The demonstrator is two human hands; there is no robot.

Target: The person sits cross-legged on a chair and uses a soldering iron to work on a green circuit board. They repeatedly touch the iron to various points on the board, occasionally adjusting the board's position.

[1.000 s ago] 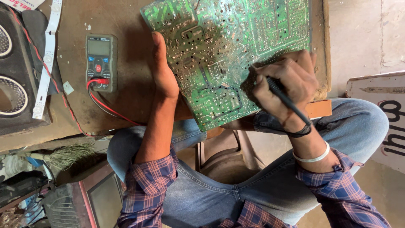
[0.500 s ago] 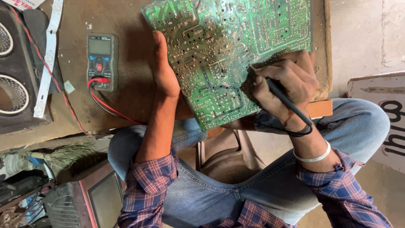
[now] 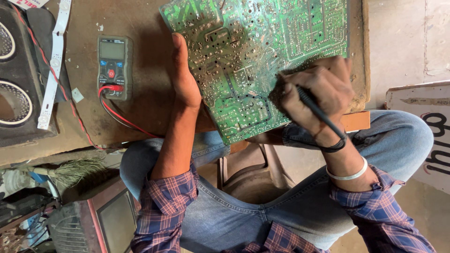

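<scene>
Circuit board (image 3: 262, 56), green, solder side up, lies tilted on the brown counter (image 3: 140, 28), its lower corner hanging past the counter edge over my lap. My left hand (image 3: 185, 77) sits edge-on along the board's left side, fingers mostly straight and loosely open, pressed against the board rim, gripping nothing that I can see. My right hand (image 3: 318, 93) is curled closed around a thin black tool (image 3: 321, 115), held like a pen; its tip is hidden under my fingers where they rest on the board's lower right area, and its back end runs down toward my wrist. Black band (image 3: 335, 145) and white bangle (image 3: 349, 173) on that wrist. Multimeter (image 3: 112, 65) lies flat on the counter well left of the board, apart from my left hand, with red lead (image 3: 122, 119) plugged in at its bottom and trailing down-right toward my left forearm. White LED strip (image 3: 54, 65) lies further left, next to a black speaker box (image 3: 16, 84) at the frame edge. Plaid sleeves, blue jeans (image 3: 281, 211), knees apart below the counter. Old small monitor (image 3: 112, 220) at lower left on the floor.
</scene>
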